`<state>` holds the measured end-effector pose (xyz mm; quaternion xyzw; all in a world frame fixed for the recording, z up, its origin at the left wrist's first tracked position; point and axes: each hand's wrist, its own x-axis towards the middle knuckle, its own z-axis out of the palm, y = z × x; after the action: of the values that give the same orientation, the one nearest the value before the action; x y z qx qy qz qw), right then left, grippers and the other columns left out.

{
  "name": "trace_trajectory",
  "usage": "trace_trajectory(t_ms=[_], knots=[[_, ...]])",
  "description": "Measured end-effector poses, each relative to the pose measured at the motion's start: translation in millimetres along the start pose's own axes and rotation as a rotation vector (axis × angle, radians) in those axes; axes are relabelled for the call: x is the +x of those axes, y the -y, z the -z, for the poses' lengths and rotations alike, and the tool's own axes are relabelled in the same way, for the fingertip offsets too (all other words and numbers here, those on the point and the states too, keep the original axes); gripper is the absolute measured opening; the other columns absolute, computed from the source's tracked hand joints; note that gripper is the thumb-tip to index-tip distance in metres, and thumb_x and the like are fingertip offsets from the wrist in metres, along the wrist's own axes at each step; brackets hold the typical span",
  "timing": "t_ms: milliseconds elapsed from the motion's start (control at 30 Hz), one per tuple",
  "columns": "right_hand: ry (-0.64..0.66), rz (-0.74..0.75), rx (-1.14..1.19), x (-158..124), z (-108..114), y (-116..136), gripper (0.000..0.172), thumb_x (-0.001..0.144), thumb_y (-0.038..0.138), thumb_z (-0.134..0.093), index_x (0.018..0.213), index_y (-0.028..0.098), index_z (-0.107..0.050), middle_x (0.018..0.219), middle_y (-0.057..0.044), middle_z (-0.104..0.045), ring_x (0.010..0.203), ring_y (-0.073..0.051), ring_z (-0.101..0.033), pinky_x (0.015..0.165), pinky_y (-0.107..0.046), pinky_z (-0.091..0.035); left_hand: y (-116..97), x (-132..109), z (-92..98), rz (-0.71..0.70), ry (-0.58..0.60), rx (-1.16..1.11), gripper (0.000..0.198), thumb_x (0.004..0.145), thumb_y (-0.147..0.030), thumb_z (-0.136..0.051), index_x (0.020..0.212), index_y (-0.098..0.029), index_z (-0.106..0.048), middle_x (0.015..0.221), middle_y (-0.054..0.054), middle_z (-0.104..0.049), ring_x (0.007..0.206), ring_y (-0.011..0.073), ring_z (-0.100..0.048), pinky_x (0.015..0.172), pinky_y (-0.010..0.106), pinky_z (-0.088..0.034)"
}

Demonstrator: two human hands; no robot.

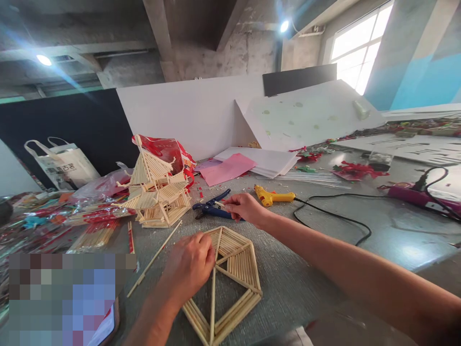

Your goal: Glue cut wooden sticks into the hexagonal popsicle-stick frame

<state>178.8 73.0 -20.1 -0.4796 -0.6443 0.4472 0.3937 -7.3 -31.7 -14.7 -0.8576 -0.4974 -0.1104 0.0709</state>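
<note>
Beneath a bare concrete ceiling, with black and white boards standing along the far side, your grey worktop [284, 307] is strewn with craft materials. Your right hand [247, 209] has its thumb and fingers pinched nearly together on a short, pale wooden stick piece [219, 204], just over a blue-handled metal hand cutter [212, 209]; you cannot tell from here whether the hand touches the tool. Your left hand [190, 263] is curled, fingers bent inward, against the left side of the flat, many-sided pale wooden stick frame [245, 262]; its fingertips are hidden, so whether they grip a stick cannot be told. That frame lies at the near middle, its far and right sections filled with parallel sticks. The cream cloth tote bag [72, 166] at far left carries dark lettering, too small and blurred to read. A clear plastic packet [94, 236] at left holds thin wooden sticks, and a shiny red bag [162, 149] stands behind the tiered wooden stick pavilion [158, 194], its contents hidden. To the right of your right hand lies a yellow glue gun [274, 196], with a black cord [336, 196] running rightward towards a purple power strip [414, 195].
</note>
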Motion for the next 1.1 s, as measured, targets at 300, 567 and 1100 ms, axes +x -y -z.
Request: trace_trajectory(t_ms=[300, 567, 1100], knots=[[-0.179, 0.200, -0.469, -6.9, 4.8, 8.0, 0.016, 0.080, 0.018, -0.047, 0.087, 0.014, -0.062, 0.060, 0.001, -0.057, 0.055, -0.010, -0.052, 0.054, -0.020, -0.037, 2.2, -0.1, -3.4, -0.010, -0.039, -0.002, 0.023, 0.090, -0.024, -0.034, 0.076, -0.020, -0.052, 0.076, 0.002, -0.058, 0.071, 0.0154, -0.055, 0.066, 0.028, -0.037], [-0.053, 0.513, -0.703, -8.8, 6.0, 6.7, 0.013, 0.081, 0.014, -0.048, 0.084, 0.015, -0.061, 0.089, -0.005, -0.060, 0.078, -0.012, -0.053, 0.070, -0.022, -0.036, 18.2, 0.0, -0.9, 0.291, -0.277, 0.084, 0.025, 0.090, -0.028, -0.033, 0.095, -0.019, -0.056, 0.093, 0.007, -0.062, 0.084, 0.0181, -0.060, 0.074, 0.028, -0.043], [0.406, 0.002, -0.640, -28.4, 4.3, 28.5, 0.017, 0.072, 0.007, -0.044, 0.084, 0.013, -0.056, 0.067, -0.003, -0.064, 0.049, -0.010, -0.056, 0.046, -0.019, -0.039, 36.4, -5.0, 8.5, 0.456, 0.303, 0.203, 0.033, 0.084, -0.030, -0.035, 0.080, -0.017, -0.065, 0.082, 0.014, -0.069, 0.082, 0.0272, -0.065, 0.066, 0.035, -0.045]])
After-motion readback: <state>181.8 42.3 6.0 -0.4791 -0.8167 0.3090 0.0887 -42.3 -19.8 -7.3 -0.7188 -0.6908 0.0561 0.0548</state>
